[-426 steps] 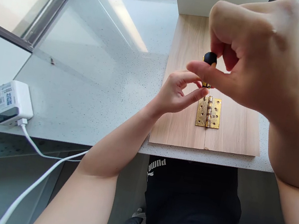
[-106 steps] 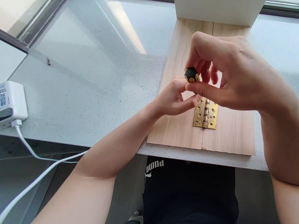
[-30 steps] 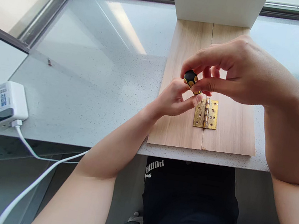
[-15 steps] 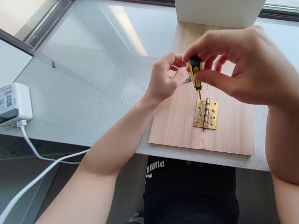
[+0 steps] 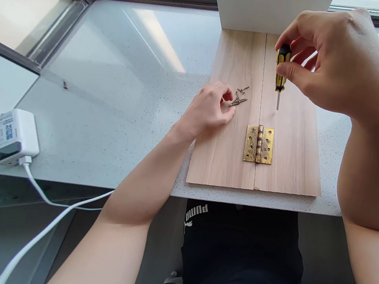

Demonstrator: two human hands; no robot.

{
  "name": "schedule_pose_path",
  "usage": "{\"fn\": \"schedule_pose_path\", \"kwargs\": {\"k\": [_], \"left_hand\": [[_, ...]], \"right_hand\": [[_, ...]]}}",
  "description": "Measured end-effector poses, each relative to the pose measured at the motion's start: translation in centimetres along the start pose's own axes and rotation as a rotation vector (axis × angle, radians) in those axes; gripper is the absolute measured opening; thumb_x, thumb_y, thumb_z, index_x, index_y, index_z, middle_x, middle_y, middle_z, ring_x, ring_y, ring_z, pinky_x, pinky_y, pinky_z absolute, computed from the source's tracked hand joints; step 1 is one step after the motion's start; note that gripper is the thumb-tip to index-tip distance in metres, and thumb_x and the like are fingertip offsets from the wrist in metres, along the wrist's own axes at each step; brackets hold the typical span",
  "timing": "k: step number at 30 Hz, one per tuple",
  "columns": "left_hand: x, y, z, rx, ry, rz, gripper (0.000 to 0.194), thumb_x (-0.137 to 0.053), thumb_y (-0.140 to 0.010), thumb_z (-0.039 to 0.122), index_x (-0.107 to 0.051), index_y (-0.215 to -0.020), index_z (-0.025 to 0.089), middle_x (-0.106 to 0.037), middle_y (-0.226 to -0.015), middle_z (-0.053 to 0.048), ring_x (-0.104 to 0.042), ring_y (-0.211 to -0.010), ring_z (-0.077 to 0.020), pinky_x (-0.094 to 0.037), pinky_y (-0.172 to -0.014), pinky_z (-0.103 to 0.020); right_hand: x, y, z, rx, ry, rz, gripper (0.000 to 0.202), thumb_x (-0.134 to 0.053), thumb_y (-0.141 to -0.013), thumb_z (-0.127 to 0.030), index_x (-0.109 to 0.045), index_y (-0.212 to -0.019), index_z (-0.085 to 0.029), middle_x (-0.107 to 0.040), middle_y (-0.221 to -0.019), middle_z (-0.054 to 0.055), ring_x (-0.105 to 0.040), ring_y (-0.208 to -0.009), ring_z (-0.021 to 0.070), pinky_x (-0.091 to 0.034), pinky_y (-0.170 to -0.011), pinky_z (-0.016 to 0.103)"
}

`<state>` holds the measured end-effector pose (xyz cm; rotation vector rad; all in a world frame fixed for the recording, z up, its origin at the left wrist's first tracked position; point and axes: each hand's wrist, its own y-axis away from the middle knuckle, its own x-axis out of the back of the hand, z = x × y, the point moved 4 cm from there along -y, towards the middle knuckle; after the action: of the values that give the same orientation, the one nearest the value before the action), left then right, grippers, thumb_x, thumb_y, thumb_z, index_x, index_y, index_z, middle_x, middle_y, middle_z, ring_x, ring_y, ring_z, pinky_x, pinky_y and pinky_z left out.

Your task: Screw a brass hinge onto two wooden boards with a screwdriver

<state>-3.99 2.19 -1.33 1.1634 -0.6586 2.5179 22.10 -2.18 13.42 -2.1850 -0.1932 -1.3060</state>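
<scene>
A brass hinge [image 5: 259, 144] lies flat across the seam of two light wood boards [image 5: 224, 152] on a grey speckled counter. My right hand [image 5: 337, 60] holds a small black-and-yellow screwdriver [image 5: 280, 72] upright, tip down, above the boards and beyond the hinge. My left hand [image 5: 208, 109] rests on the left board with its fingertips at a small cluster of loose screws [image 5: 239, 98]; whether it grips one I cannot tell.
A white block [image 5: 270, 5] stands at the far end of the boards against the window. A white charger [image 5: 12, 136] with its cable [image 5: 49, 215] sits at the counter's left front corner. The counter edge [image 5: 255, 201] runs just below the boards.
My right hand lifted the screwdriver off the hinge and moved it up and to the right. My left hand left the hinge and went to the loose screws.
</scene>
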Motion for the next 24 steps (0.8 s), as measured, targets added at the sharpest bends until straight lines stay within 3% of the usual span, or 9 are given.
{"fn": "schedule_pose_path", "kwargs": {"k": [5, 14, 17, 20, 24], "left_hand": [[0.0, 0.0, 0.6, 0.003, -0.056, -0.018, 0.016, -0.078, -0.103, 0.009, -0.072, -0.098, 0.024, -0.079, -0.11, -0.01, -0.078, -0.111, -0.0297, -0.066, -0.104, -0.047], [-0.2, -0.1, 0.7, 0.019, -0.093, -0.045, 0.013, -0.078, -0.106, 0.011, -0.075, -0.102, 0.022, -0.079, -0.113, -0.01, -0.077, -0.11, -0.0282, -0.064, -0.104, -0.045], [-0.3, -0.1, 0.3, 0.001, -0.056, -0.017, 0.013, -0.08, -0.105, 0.014, -0.074, -0.099, 0.024, -0.079, -0.11, -0.009, -0.077, -0.108, -0.0292, -0.065, -0.105, -0.048], [-0.3, -0.1, -0.1, -0.027, 0.007, 0.002, 0.015, -0.084, -0.104, 0.021, -0.073, -0.095, 0.026, -0.078, -0.108, -0.01, -0.077, -0.106, -0.0303, -0.068, -0.104, -0.051], [0.0, -0.2, -0.4, -0.061, 0.043, 0.011, 0.017, -0.085, -0.108, 0.031, -0.072, -0.098, 0.027, -0.077, -0.109, -0.011, -0.077, -0.109, -0.0322, -0.071, -0.104, -0.051]], "right_hand": [[-0.2, 0.0, 0.2, 0.046, -0.046, -0.037, 0.011, -0.078, -0.094, -0.034, -0.076, -0.104, -0.037, -0.091, -0.105, -0.004, -0.078, -0.076, 0.0202, -0.065, -0.095, 0.047], [0.2, 0.6, -0.7, -0.078, 0.013, -0.09, 0.01, -0.079, -0.101, -0.036, -0.076, -0.11, -0.039, -0.09, -0.106, -0.002, -0.082, -0.084, 0.0218, -0.065, -0.088, 0.045], [-0.2, 0.5, -0.5, -0.041, -0.051, -0.028, 0.014, -0.084, -0.095, -0.03, -0.077, -0.105, -0.037, -0.089, -0.099, -0.001, -0.08, -0.079, 0.0223, -0.065, -0.081, 0.043], [-0.6, 0.4, -0.2, 0.0, -0.106, 0.075, 0.021, -0.088, -0.083, -0.022, -0.078, -0.097, -0.035, -0.088, -0.09, -0.002, -0.076, -0.069, 0.0228, -0.066, -0.085, 0.045], [-0.8, 0.3, -0.1, 0.014, -0.133, 0.064, 0.021, -0.089, -0.083, -0.025, -0.077, -0.095, -0.037, -0.089, -0.09, -0.003, -0.076, -0.069, 0.0236, -0.067, -0.089, 0.046]]}}
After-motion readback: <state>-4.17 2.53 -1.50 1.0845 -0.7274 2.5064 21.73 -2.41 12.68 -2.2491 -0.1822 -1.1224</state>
